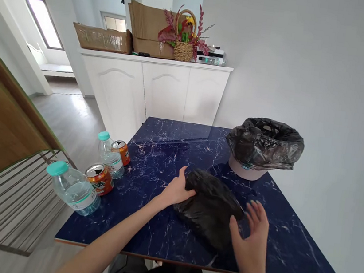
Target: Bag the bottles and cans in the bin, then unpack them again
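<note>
A black plastic bag lies bunched on the dark blue marbled table in front of me. My left hand is at the bag's left edge, its thumb over the plastic and the other fingers partly hidden by it. To the right of the bag, my right hand is held with its fingers spread and curved, holding nothing; its thumb is close to the bag's edge. Farther back on the right stands a pale pink bin, its rim covered by a black liner.
Along the table's left edge stand a water bottle, an orange can, a second bottle and another can. Behind is a white cabinet bearing cardboard boxes and a flower basket. A metal rack is at left.
</note>
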`<state>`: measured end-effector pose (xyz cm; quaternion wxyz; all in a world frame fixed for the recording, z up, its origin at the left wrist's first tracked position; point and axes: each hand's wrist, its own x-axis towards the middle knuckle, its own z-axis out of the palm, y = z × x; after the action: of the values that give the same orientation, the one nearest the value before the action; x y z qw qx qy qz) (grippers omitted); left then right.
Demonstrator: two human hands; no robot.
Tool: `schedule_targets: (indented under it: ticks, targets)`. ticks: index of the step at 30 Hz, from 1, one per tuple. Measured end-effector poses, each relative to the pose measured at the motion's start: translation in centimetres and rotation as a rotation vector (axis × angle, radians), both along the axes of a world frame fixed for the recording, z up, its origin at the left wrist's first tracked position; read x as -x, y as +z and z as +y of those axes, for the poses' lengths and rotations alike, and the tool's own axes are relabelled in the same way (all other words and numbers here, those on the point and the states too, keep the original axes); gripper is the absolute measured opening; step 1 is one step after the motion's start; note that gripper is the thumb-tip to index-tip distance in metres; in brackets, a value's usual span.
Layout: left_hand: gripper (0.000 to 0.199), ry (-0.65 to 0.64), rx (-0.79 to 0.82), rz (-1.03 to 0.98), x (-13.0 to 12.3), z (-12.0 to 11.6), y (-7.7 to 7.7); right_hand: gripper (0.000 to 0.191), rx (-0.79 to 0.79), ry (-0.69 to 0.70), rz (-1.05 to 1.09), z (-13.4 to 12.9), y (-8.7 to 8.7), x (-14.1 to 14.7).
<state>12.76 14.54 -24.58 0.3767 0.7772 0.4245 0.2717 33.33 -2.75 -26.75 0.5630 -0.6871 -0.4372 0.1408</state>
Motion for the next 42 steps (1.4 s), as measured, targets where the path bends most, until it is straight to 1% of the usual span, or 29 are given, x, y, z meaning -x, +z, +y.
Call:
schedule_targets:
  ticks: [1, 2, 3, 4, 5, 6, 8, 10, 11, 12, 13, 15, 17, 18, 20, 21, 23, 24, 25, 28, 30, 32, 34, 35, 36, 37, 38, 40, 42]
  targets:
    - [0.112, 0.007, -0.033, 0.015, -0.4, 0.0, 0.0, 0.078, -0.035, -0.017, -0.133, -0.2, 0.6, 0.6]
    - [0.118, 0.014, -0.085, 0.022, -0.6, -0.2, 0.2, 0.072, -0.051, 0.009, -0.248, -0.5, 1.0, 1.1]
    - [0.119, 0.020, -0.162, 0.029, -0.6, -0.5, 0.5, 0.064, -0.048, 0.072, -0.341, -0.7, 1.3, 1.7]
    - [0.114, 0.013, -0.257, 0.038, -0.5, -0.9, 0.8, 0.059, -0.030, 0.163, -0.413, -0.8, 1.2, 2.1]
    - [0.104, -0.015, -0.363, 0.052, -0.2, -1.3, 1.2, 0.056, -0.003, 0.260, -0.470, -0.7, 0.9, 2.4]
    - [0.088, -0.075, -0.468, 0.075, 0.2, -1.6, 1.5, 0.057, 0.031, 0.343, -0.518, -0.6, 0.3, 2.6]
    - [0.056, -0.285, -0.634, 0.153, 1.1, -2.2, 1.7, 0.064, 0.117, 0.441, -0.594, 0.0, -1.7, 2.4]
    - [0.040, -0.495, -0.710, 0.249, 2.1, -2.6, 1.4, 0.070, 0.203, 0.486, -0.640, 0.7, -3.8, 1.7]
    - [0.037, -0.554, -0.740, 0.295, 2.6, -2.7, 1.1, 0.071, 0.236, 0.500, -0.650, 0.8, -4.5, 1.3]
    - [0.036, -0.570, -0.768, 0.326, 3.1, -2.8, 0.8, 0.071, 0.259, 0.505, -0.654, 0.9, -4.9, 0.8]
    - [0.035, -0.551, -0.793, 0.334, 3.6, -2.9, 0.4, 0.071, 0.262, 0.508, -0.657, 0.7, -5.0, 0.4]
    - [0.033, -0.488, -0.820, 0.290, 4.5, -3.1, 0.0, 0.072, 0.208, 0.539, -0.684, 0.0, -4.3, -0.2]
    - [0.033, -0.487, -0.784, 0.231, 5.4, -3.4, -0.1, 0.078, 0.111, 0.620, -0.745, -0.9, -3.2, -0.6]
    - [0.038, -0.515, -0.743, 0.222, 5.7, -3.4, 0.1, 0.082, 0.067, 0.674, -0.780, -1.3, -2.8, -0.6]
    - [0.060, -0.589, -0.637, 0.251, 5.9, -3.3, 0.5, 0.083, 0.035, 0.735, -0.819, -1.7, -2.3, -0.5]
    - [0.072, -0.612, -0.589, 0.272, 5.9, -3.1, 0.6, 0.076, 0.043, 0.744, -0.812, -1.6, -2.3, -0.5]
    - [0.082, -0.614, -0.528, 0.294, 5.5, -2.5, 0.7, 0.048, 0.082, 0.742, -0.734, -1.1, -2.5, -0.6]
    - [0.080, -0.602, -0.513, 0.289, 5.2, -2.2, 0.6, 0.037, 0.111, 0.730, -0.665, -0.8, -2.5, -0.8]
    - [0.074, -0.587, -0.503, 0.276, 5.0, -1.8, 0.5, 0.033, 0.145, 0.714, -0.581, -0.3, -2.4, -1.1]
    - [0.032, -0.565, -0.450, 0.219, 4.1, -1.3, 0.4, 0.039, 0.279, 0.622, -0.345, 0.6, -1.5, -2.5]
    - [0.020, -0.508, -0.354, 0.200, 3.6, -1.4, 0.7, 0.040, 0.319, 0.512, -0.272, 0.6, -0.5, -3.1]
    - [0.019, -0.394, -0.248, 0.209, 3.0, -1.7, 1.0, 0.033, 0.224, 0.335, -0.305, 0.3, 0.6, -3.0]
    - [0.022, -0.275, -0.185, 0.234, 2.2, -2.0, 1.3, 0.029, 0.001, 0.165, -0.423, 0.0, 1.5, -2.2]
    - [0.024, -0.232, -0.174, 0.247, 1.8, -2.0, 1.3, 0.033, -0.115, 0.134, -0.499, 0.0, 1.8, -1.6]
    - [0.025, -0.200, -0.172, 0.259, 1.3, -1.9, 1.2, 0.039, -0.198, 0.154, -0.576, 0.2, 1.9, -1.1]
    - [0.025, -0.170, -0.172, 0.270, 0.7, -1.8, 1.1, 0.044, -0.240, 0.213, -0.651, 0.6, 1.9, -0.6]
    - [0.024, -0.143, -0.175, 0.282, 0.1, -1.5, 0.9, 0.047, -0.237, 0.291, -0.719, 1.3, 1.7, -0.3]
    - [0.022, -0.105, -0.191, 0.311, -1.1, -0.8, 0.5, 0.054, -0.122, 0.415, -0.835, 3.1, 0.7, -0.3]
    - [0.024, -0.067, -0.227, 0.343, -2.0, -0.2, 0.2, 0.057, 0.026, 0.438, -0.917, 5.1, -0.9, -1.0]
